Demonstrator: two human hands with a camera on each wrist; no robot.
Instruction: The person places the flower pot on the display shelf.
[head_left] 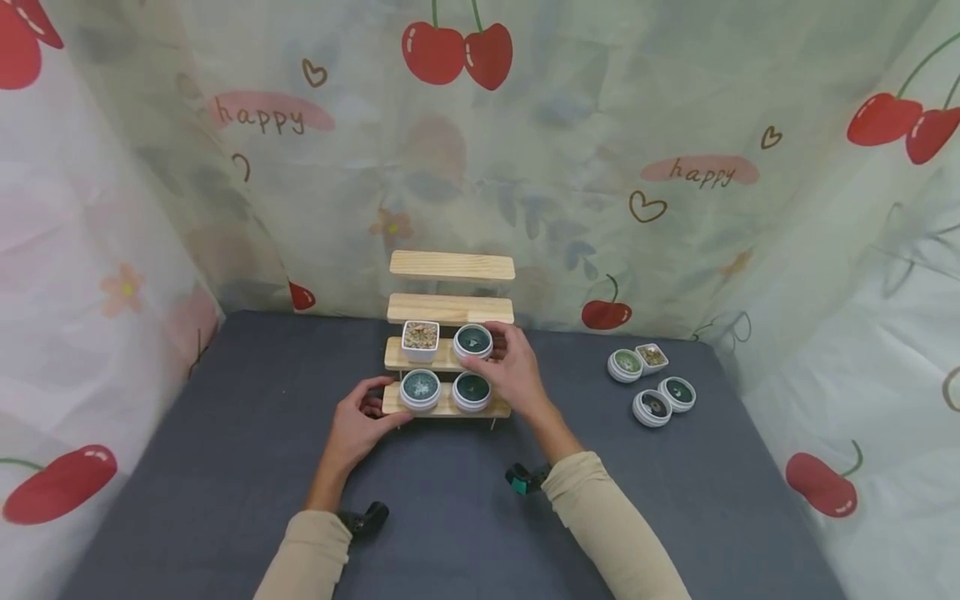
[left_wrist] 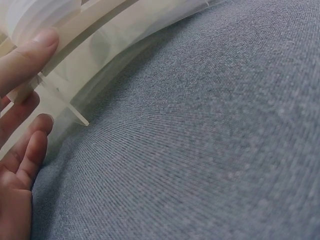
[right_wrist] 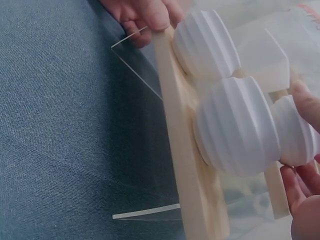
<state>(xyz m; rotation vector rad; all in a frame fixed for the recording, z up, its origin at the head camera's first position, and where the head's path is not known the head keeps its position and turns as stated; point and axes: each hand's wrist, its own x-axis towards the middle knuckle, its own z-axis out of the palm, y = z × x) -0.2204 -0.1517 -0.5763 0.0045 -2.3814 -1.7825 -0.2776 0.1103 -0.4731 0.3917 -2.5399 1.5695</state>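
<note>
A tiered wooden stand [head_left: 452, 266] with clear side supports rises in steps at the back of the table. My left hand [head_left: 358, 423] grips the left end of its lowest step, thumb on top and fingers lower down. My right hand [head_left: 517, 371] holds a round white pot [head_left: 472, 338] with a dark green top, at the right of the second step. Left of that pot is a square white pot [head_left: 421, 337] with a grainy, speckled top. On the lowest step sit a ribbed pot [head_left: 420, 389] with a pale pattern and a dark green pot [head_left: 471, 392].
To the right on the grey tablecloth [head_left: 247, 467] stands a group of pots: a light green round one [head_left: 625, 365], a square one [head_left: 652, 357], a dark green one [head_left: 677, 393] and a dark one [head_left: 652, 408]. A cherry-print curtain [head_left: 480, 167] hangs behind the table.
</note>
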